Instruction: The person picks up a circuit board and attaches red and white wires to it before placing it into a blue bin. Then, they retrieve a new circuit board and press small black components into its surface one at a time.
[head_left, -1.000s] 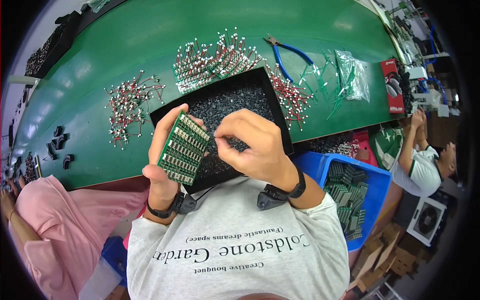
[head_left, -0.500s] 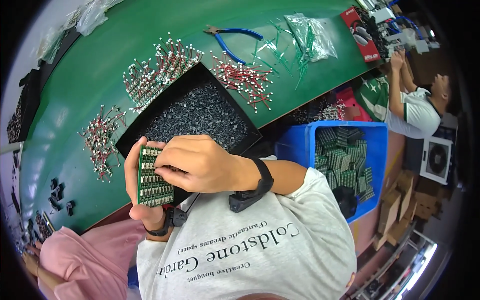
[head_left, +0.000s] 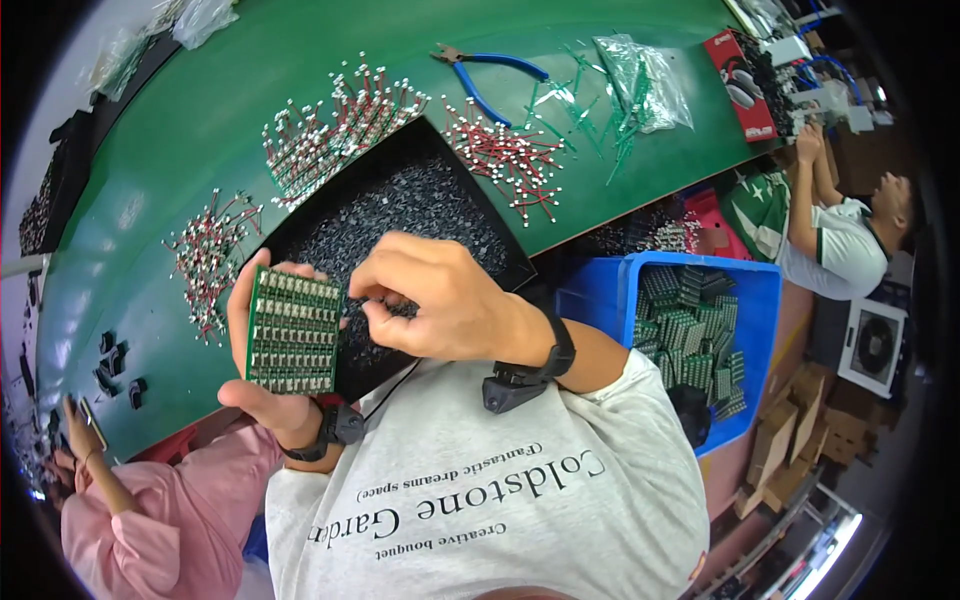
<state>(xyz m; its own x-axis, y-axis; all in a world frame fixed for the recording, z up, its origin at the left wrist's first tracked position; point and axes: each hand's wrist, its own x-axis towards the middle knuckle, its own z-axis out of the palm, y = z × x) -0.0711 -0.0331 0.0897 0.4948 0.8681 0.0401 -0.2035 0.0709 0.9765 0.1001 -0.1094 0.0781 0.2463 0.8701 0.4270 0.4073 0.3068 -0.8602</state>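
Observation:
A green circuit-board panel (head_left: 293,335) with rows of small pale connectors stands tilted in my left hand (head_left: 285,418), thumb at its lower edge and fingers behind it. Just right of the panel, apart from it, is my right hand (head_left: 440,300), thumb and fingers pinched together. Whatever may be between those fingertips is too small or hidden to tell. Beneath both hands lies a black tray (head_left: 490,205) full of tiny dark parts (head_left: 395,205). My hands and the panel cover its near portion.
Red-wired boards (head_left: 335,140), loose red wires (head_left: 505,160) and another wire pile (head_left: 210,265) surround the tray. Blue-handled cutters (head_left: 490,60), green strips and a plastic bag (head_left: 655,90) lie farther off. A blue bin (head_left: 600,290) of boards stands right. Co-workers sit on both sides.
My right hand has come off the panel and moved right, over the tray, leaving the panel's face uncovered. At lower left, the co-worker in pink has raised a hand holding a flat object.

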